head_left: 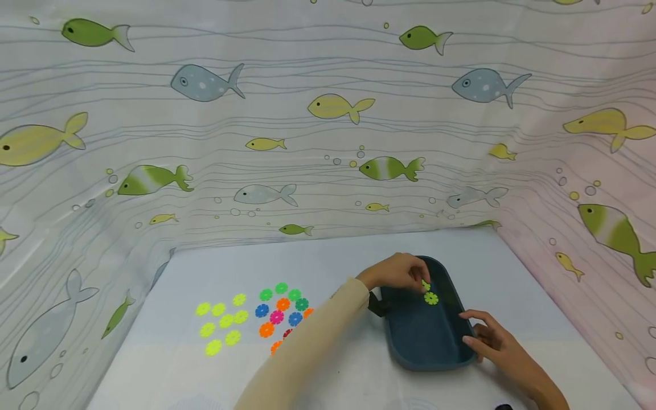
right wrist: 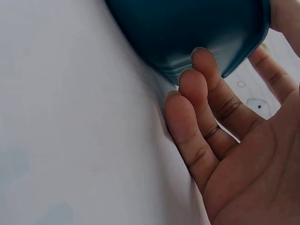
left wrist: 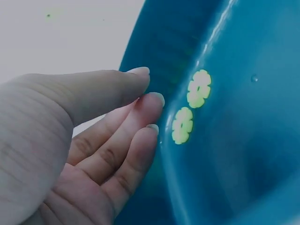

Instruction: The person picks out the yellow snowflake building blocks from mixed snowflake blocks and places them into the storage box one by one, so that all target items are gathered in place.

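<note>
A dark blue tray point(head_left: 422, 336) with rounded corners is on the white table. My left hand point(head_left: 400, 270) reaches over its far left side. In the left wrist view nothing is between that hand's thumb point(left wrist: 126, 84) and fingers. Beside the fingertips, two yellow-green flower-shaped discs point(left wrist: 199, 89) lie inside the tray, close together. My right hand point(head_left: 504, 350) grips the tray's near right side, thumb and forefinger at the rim. Its other fingers point(right wrist: 187, 108) curl by the outer wall in the right wrist view.
Several yellow-green discs point(head_left: 226, 320) are spread on the table's left. Beside them lies a group of green, blue, orange and pink discs point(head_left: 277, 317), partly hidden by my left sleeve point(head_left: 312, 347). A fish-patterned curtain point(head_left: 328, 171) hangs around the back and sides.
</note>
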{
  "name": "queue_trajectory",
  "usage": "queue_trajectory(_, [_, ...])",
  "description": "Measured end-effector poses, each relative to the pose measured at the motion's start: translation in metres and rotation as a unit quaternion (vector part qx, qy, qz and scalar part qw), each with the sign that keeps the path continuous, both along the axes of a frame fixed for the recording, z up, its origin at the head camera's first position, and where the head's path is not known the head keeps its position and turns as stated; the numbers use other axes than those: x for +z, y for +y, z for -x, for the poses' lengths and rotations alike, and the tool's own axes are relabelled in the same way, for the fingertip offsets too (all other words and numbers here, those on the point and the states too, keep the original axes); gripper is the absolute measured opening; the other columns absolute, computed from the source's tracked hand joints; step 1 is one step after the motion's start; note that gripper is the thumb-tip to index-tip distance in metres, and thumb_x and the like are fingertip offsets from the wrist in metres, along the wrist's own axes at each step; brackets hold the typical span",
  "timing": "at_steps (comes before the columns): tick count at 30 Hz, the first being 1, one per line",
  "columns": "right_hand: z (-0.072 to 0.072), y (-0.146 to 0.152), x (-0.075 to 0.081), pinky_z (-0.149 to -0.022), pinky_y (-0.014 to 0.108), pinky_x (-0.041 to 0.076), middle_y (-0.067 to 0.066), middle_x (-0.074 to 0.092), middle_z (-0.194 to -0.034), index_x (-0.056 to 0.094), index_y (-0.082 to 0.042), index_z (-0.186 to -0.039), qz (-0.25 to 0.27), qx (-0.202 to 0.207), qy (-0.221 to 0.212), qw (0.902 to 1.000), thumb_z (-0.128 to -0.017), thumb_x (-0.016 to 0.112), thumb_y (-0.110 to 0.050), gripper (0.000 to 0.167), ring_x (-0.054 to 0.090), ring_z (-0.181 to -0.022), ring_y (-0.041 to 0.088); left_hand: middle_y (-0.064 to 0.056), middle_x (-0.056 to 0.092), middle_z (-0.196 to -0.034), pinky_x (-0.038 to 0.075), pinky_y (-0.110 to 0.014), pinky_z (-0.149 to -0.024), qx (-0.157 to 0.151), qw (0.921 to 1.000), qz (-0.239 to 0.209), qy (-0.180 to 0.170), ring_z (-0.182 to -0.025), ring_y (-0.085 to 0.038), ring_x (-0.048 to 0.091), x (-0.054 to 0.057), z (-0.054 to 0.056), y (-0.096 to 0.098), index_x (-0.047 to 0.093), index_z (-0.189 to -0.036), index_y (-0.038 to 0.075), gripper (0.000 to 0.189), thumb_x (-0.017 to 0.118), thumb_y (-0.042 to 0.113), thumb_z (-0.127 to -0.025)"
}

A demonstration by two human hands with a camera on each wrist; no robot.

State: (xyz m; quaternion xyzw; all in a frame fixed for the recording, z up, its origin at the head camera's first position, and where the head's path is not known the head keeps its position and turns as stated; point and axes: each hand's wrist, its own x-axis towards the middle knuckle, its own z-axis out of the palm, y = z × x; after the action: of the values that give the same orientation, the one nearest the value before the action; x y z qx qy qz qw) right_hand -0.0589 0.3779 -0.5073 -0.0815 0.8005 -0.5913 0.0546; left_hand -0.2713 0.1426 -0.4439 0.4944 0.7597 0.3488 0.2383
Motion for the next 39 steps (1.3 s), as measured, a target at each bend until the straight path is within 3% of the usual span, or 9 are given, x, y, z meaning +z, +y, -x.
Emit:
queue_trajectory(7, [0.0, 0.001, 0.0, -0.062, 0.039, 0.052, 0.006, 0.049, -0.075, 0.034, -0.001, -0.148, 0.005, 0.015, 0.021, 0.9997, -0.106, 0.054, -0.004, 0.046, 0.055, -0.06, 0.029, 0.003, 0.071, -0.09, 0.056, -0.021, -0.075, 0.004, 0.9989, -0.029, -0.037, -0.08, -0.007, 0.068, 0.007, -0.007, -0.022, 0.07, -0.115, 0.003, 0.022, 0.075, 0.013, -0.096])
queue_trajectory(14, [-0.001, 0.001, 0.001, -0.064, 0.039, 0.053, 0.007, 0.046, -0.077, 0.033, -0.003, -0.15, 0.002, 0.01, 0.012, 0.9999, -0.107, 0.054, -0.006, 0.048, 0.057, -0.063, 0.03, -0.012, 0.073, -0.1, 0.059, -0.031, -0.074, -0.004, 0.9964, -0.052, -0.067, -0.085, -0.029, 0.07, 0.011, -0.014, -0.044, 0.07, -0.116, 0.005, 0.022, 0.071, 0.019, -0.099])
queue_trajectory(21, [-0.002, 0.001, 0.002, -0.064, 0.038, 0.053, 0.009, 0.048, -0.078, 0.033, -0.004, -0.15, -0.003, 0.001, 0.001, 1.0, -0.107, 0.055, -0.007, 0.049, 0.057, -0.063, 0.03, -0.016, 0.072, -0.105, 0.059, -0.036, -0.077, 0.002, 0.9957, -0.053, -0.076, -0.083, -0.02, 0.069, 0.008, -0.013, -0.064, 0.07, -0.117, 0.006, 0.023, 0.069, 0.021, -0.101])
queue_trajectory(25, [-0.002, 0.001, -0.001, -0.064, 0.038, 0.053, 0.008, 0.049, -0.078, 0.032, -0.002, -0.15, -0.004, 0.007, 0.011, 0.9999, -0.107, 0.054, -0.006, 0.049, 0.057, -0.062, 0.029, -0.005, 0.072, -0.101, 0.059, -0.038, -0.081, 0.004, 0.9961, -0.059, -0.066, -0.085, -0.014, 0.068, 0.009, -0.014, -0.078, 0.071, -0.117, 0.008, 0.022, 0.069, 0.023, -0.101])
queue_trajectory(29, [-0.001, 0.002, -0.003, -0.063, 0.038, 0.053, 0.008, 0.049, -0.077, 0.032, 0.0, -0.15, -0.007, 0.007, 0.015, 0.9998, -0.107, 0.054, -0.005, 0.049, 0.057, -0.062, 0.028, 0.006, 0.071, -0.099, 0.057, -0.028, -0.08, 0.01, 0.997, -0.057, -0.051, -0.088, -0.01, 0.067, 0.006, -0.014, -0.094, 0.072, -0.115, 0.009, 0.022, 0.07, 0.024, -0.1])
queue_trajectory(36, [0.0, 0.003, -0.005, -0.063, 0.038, 0.053, 0.007, 0.05, -0.076, 0.031, 0.002, -0.149, -0.005, 0.017, 0.026, 0.9995, -0.107, 0.053, -0.003, 0.048, 0.057, -0.06, 0.028, -0.007, 0.072, -0.1, 0.056, -0.028, -0.077, 0.03, 0.9964, -0.047, -0.063, -0.087, -0.017, 0.067, -0.001, -0.015, -0.129, 0.072, -0.114, 0.009, 0.02, 0.069, 0.024, -0.1])
queue_trajectory(39, [0.0, 0.003, -0.006, -0.063, 0.038, 0.052, 0.007, 0.05, -0.076, 0.031, 0.002, -0.149, -0.006, 0.02, 0.032, 0.9993, -0.106, 0.053, -0.002, 0.048, 0.057, -0.06, 0.028, -0.006, 0.071, -0.098, 0.056, -0.029, -0.076, 0.046, 0.9962, -0.039, -0.064, -0.086, -0.02, 0.067, -0.003, -0.015, -0.144, 0.072, -0.113, 0.009, 0.021, 0.068, 0.025, -0.101])
